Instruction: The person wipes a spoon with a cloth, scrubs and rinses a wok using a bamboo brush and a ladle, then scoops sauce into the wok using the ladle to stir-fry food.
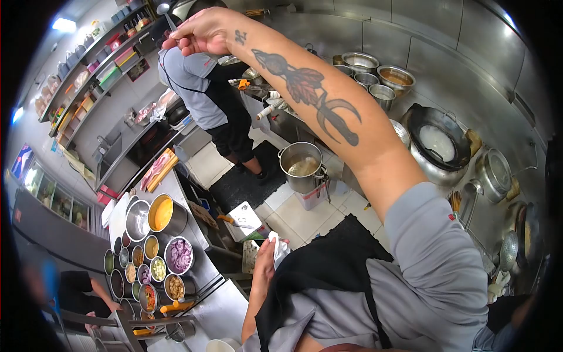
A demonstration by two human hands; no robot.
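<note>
My right arm stretches up across the view, and my right hand (202, 32) is raised near the top left with its fingers closed round the handle of a small metal spoon (163, 9). The spoon's bowl points upward. Low in front of my black apron (316, 264), my left hand (265, 261) grips a crumpled white cloth or paper towel (281, 250). Its fingers are partly hidden. A tall metal pot (302, 182) with cloudy liquid stands on a support ahead of me, apart from both hands.
A person (193, 88) in a grey shirt stands at the far counter; another person (79, 293) is at lower left. Several metal containers of chopped food, including purple onion (179, 256), crowd the left counter. A wok (437, 141) with whitish liquid sits right. A black mat (246, 182) covers floor tiles.
</note>
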